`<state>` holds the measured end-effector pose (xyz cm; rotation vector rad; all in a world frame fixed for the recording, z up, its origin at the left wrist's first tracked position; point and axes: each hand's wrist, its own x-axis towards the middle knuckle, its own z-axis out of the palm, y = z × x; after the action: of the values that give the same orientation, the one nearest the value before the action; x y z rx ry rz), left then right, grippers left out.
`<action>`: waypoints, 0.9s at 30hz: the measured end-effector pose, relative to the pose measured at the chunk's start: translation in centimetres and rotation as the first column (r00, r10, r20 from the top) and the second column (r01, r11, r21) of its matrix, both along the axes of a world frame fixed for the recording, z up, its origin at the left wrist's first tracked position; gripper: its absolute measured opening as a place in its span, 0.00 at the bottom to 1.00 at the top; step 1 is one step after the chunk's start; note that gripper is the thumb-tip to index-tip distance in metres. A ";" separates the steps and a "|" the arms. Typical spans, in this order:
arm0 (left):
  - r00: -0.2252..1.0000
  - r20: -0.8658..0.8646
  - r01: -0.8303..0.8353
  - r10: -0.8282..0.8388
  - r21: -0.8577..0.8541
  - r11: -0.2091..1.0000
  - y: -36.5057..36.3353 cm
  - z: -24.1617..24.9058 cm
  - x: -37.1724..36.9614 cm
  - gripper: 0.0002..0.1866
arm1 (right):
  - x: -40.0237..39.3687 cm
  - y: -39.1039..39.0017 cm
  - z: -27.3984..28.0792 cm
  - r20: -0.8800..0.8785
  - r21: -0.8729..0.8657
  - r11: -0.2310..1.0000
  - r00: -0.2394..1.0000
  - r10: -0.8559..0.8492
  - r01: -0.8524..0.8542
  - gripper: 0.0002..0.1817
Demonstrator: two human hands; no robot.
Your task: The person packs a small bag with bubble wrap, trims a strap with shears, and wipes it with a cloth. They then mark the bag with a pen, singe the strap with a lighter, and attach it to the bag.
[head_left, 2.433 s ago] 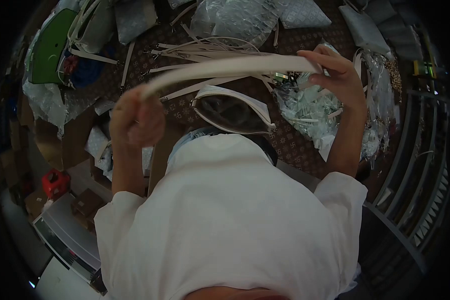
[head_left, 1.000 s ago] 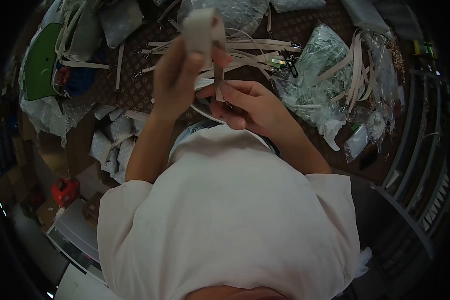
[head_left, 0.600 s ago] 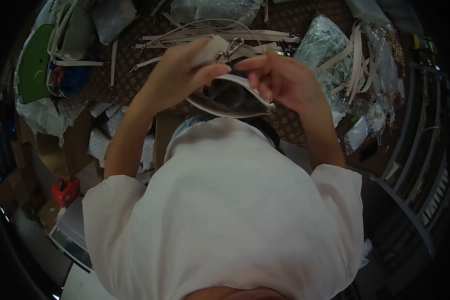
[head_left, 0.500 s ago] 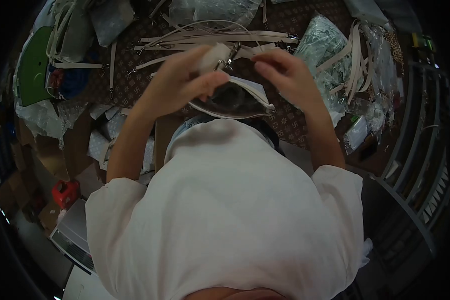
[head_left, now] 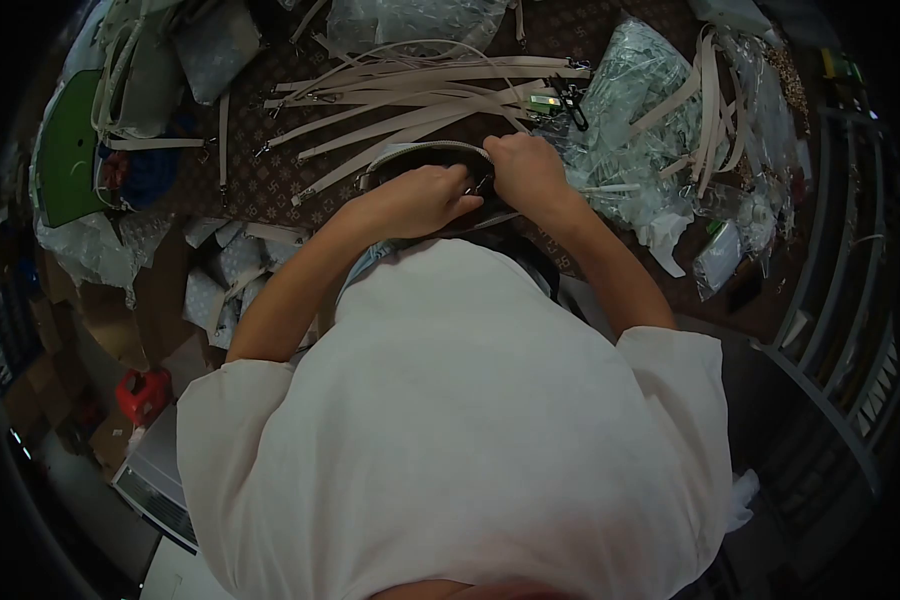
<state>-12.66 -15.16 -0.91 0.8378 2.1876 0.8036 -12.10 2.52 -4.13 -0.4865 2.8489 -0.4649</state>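
Observation:
A small zippered bag (head_left: 395, 155) lies on the table close to my body, its mouth open and its inside dark. My left hand (head_left: 425, 200) reaches over that opening with curled fingers; metal hardware (head_left: 482, 186) glints just beyond the fingertips. Whether a strap is in this fist is hidden. At the bag's right end, my right hand (head_left: 525, 170) pinches the zippered edge. Several pale flat straps (head_left: 420, 110) with metal clasps lie fanned out beyond the bag.
Clear plastic packaging (head_left: 635, 90) is heaped at the right, beside more hanging straps (head_left: 710, 110). A black clip (head_left: 573, 103) lies near the strap ends. Pale bags (head_left: 215, 50) and a green panel (head_left: 68, 150) stand at left. A red container (head_left: 143, 393) sits lower left.
Both hands have come down and nearer my body, to the bag's mouth. The white strap piece with metal clasps that my left hand held up is largely out of sight. My right hand has closed on the bag's edge.

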 end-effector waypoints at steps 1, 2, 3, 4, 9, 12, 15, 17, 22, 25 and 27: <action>1.000 -0.003 0.002 -0.002 -0.002 1.000 0.2 -0.3 0.2 0.16 | -0.1 0.1 -0.1 -0.003 -0.002 1.000 1.000 -0.002 0.002 0.05; 0.989 -0.149 -0.006 0.011 0.030 1.000 0.4 -0.7 0.5 0.15 | -0.1 0.3 -0.2 -0.019 -0.015 1.000 1.000 0.018 -0.018 0.04; 0.957 -0.289 -0.009 0.027 0.063 0.998 0.5 -1.0 0.7 0.15 | -0.1 0.5 -0.3 -0.033 -0.028 0.999 0.999 0.038 -0.039 0.03; 0.957 -0.290 -0.006 0.023 0.059 0.998 0.5 -1.0 0.9 0.15 | -0.1 0.8 -0.4 -0.033 -0.033 0.999 0.999 0.035 -0.036 0.03; 0.977 -0.146 0.139 -0.158 -0.131 0.982 -0.2 -0.4 0.5 0.11 | 0.5 0.7 0.7 0.069 -0.080 0.997 0.998 -0.001 0.006 0.09; 0.980 -0.116 0.166 -0.163 0.013 0.986 -1.1 -0.1 0.6 0.12 | 2.1 -0.3 1.9 -0.227 -0.194 0.980 0.974 0.004 -0.049 0.16; 0.953 -0.220 0.236 -0.210 0.101 0.966 -1.3 0.8 1.4 0.11 | 2.2 -0.5 3.1 -0.257 -0.148 0.980 0.962 0.092 -0.133 0.19; 0.957 -0.177 0.256 -0.231 0.133 0.958 -1.3 0.4 1.5 0.10 | 1.5 -0.8 2.5 -0.204 -0.137 0.976 0.969 0.139 -0.169 0.19; 0.937 -0.304 0.272 -0.172 0.329 0.904 -0.9 -0.7 1.5 0.11 | -1.3 -3.2 0.1 -0.104 -0.087 0.970 0.970 0.219 -0.228 0.14; 0.928 -0.309 0.294 -0.209 0.260 0.920 -1.2 -0.4 1.6 0.11 | -2.3 -3.5 0.0 -0.050 -0.035 0.991 0.991 0.125 -0.127 0.08; 0.963 -0.222 0.216 -0.155 0.286 0.933 -1.4 -0.6 1.7 0.11 | -2.3 -3.8 0.1 -0.048 -0.080 0.996 0.998 0.043 -0.047 0.06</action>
<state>-10.97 -16.52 -1.50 1.3107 2.1352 1.0193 -14.44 -1.24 -4.03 -0.5825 2.8655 -0.5701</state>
